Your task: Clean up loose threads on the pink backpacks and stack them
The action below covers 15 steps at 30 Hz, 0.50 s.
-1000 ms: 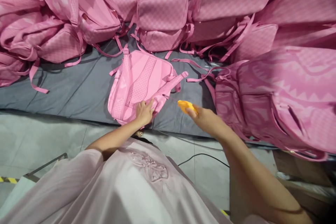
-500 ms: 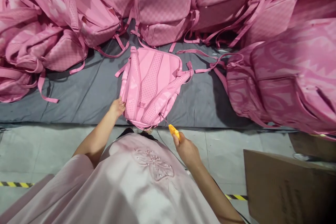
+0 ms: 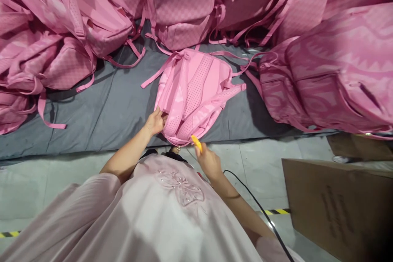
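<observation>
A pink backpack (image 3: 201, 84) lies near the front edge of the dark grey cloth, with its dotted back panel and shoulder straps facing up. On its lower left side is my left hand (image 3: 155, 122), fingers curled around the fabric edge. My right hand (image 3: 209, 161) is closed around a yellow-handled tool (image 3: 196, 143) at the bag's lower right. The tool's thin shaft cannot be made out against the bag now; its tip is hidden.
Several pink backpacks (image 3: 184, 2) stand along the back, and more are heaped at the left (image 3: 67, 63). A large patterned backpack (image 3: 322, 73) sits to the right. A cardboard box (image 3: 331, 204) stands on the tiled floor, and a black cable (image 3: 248, 190) runs beside my right arm.
The backpack has shifted right in view and turned slightly clockwise, with my left hand moving along on it. My right hand has moved slightly up and left, bringing the tool's handle against the bag's edge.
</observation>
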Tool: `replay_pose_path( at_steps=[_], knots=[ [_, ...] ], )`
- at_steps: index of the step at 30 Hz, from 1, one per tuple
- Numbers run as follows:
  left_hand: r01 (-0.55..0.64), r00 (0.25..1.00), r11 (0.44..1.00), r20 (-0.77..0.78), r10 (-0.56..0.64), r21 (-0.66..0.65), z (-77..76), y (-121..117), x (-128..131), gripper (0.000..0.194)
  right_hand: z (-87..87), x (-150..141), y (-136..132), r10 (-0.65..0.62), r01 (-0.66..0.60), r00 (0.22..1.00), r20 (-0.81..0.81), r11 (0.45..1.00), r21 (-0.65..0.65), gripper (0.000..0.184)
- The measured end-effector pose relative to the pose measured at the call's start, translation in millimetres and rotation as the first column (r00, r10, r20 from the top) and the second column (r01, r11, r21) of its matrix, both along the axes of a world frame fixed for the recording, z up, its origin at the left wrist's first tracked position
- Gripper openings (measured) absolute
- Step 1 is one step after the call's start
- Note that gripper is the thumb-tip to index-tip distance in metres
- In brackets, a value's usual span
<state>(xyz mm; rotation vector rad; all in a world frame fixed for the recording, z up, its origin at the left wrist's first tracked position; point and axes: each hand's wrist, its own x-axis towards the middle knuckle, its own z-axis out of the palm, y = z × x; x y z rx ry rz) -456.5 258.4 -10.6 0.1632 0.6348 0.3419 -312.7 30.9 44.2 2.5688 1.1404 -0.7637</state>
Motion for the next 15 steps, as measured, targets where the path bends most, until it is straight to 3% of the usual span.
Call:
replay_pose_path(
  at_steps=[3, 6, 10, 15],
  knots=[
    [0.018, 0.998, 1.000, 0.068, -0.018, -0.007, 0.7, -3, 12, 0.052, -0.9, 14, -14, -0.153, 0.153, 0.979, 0.134, 0.988, 0.015, 0.037],
    [0.109, 0.988, 0.993, 0.112, -0.104, -0.038, 0.4, -7, 21, 0.061, -6.7, 23, -14, -0.215, 0.205, 0.965, 0.151, 0.976, 0.079, 0.035],
    [0.152, 0.977, 0.987, 0.158, -0.141, -0.060, -1.6, -11, 29, 0.069, -19.5, 33, -2, -0.217, 0.201, 0.964, 0.156, 0.973, 0.111, 0.036],
    [0.104, 0.987, 0.993, 0.130, -0.096, -0.053, -2.7, -16, 40, 0.075, -25.4, 51, 7, -0.151, 0.144, 0.980, 0.128, 0.987, 0.065, 0.038]
  ],
)
